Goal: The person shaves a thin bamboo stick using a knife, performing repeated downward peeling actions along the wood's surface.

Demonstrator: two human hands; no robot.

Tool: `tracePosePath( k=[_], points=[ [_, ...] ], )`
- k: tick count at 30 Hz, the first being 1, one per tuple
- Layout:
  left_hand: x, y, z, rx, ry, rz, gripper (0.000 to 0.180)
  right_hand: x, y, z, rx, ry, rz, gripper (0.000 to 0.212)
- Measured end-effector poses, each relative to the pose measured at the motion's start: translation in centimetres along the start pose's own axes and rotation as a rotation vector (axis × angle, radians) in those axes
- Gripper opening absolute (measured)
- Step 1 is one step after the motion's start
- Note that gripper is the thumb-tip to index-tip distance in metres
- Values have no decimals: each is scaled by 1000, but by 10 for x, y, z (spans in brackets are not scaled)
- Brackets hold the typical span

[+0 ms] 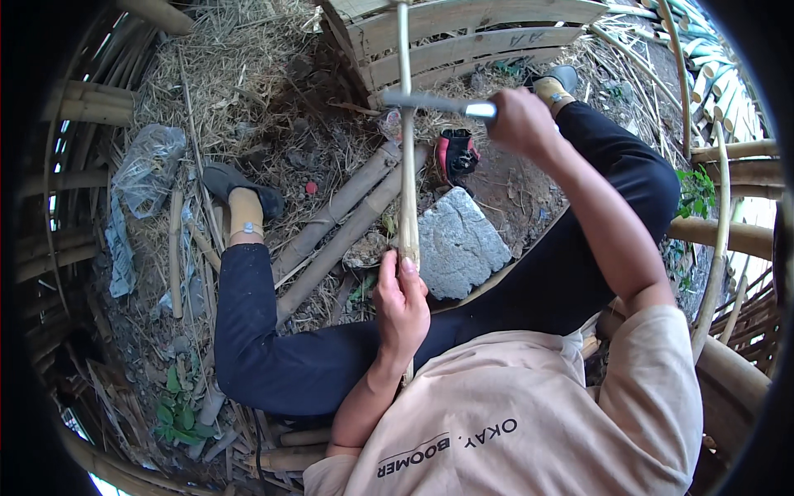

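Left hand [403, 302] grasps a pale pole [407, 182]; a knife [440, 103] sits clenched in the right hand [521, 122]
The pole runs out between the legs [306, 372], the knife crossing its far stretch, contact unclear; good work likely needs a steady hold and a shallow, even angle

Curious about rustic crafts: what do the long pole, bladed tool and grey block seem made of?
Long pole: probably bamboo, pale, smooth-looking, with a joint-like thickening by the left hand. Bladed tool: likely metal, dull grey, glinting near the right hand. Grey block: perhaps stone or concrete, rough, matt and speckled.
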State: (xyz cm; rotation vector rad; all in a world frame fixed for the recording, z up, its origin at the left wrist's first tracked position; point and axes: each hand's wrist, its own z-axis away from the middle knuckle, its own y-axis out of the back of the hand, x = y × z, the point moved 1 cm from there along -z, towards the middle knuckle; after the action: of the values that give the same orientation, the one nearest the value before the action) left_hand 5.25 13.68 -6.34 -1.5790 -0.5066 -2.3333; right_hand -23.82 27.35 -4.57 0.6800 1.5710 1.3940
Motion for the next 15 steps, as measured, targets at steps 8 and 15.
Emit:
tracePosePath(
  k=[8, 15],
  points=[
    [-6, -4, -6, -62, 131, 350, 25, -15, 6, 23, -33, 171, -143, 20],
    [0, 5, -9, -169, 248, 464, 24, -39, -1, 43, -188, 334, -72, 12]
  ],
)
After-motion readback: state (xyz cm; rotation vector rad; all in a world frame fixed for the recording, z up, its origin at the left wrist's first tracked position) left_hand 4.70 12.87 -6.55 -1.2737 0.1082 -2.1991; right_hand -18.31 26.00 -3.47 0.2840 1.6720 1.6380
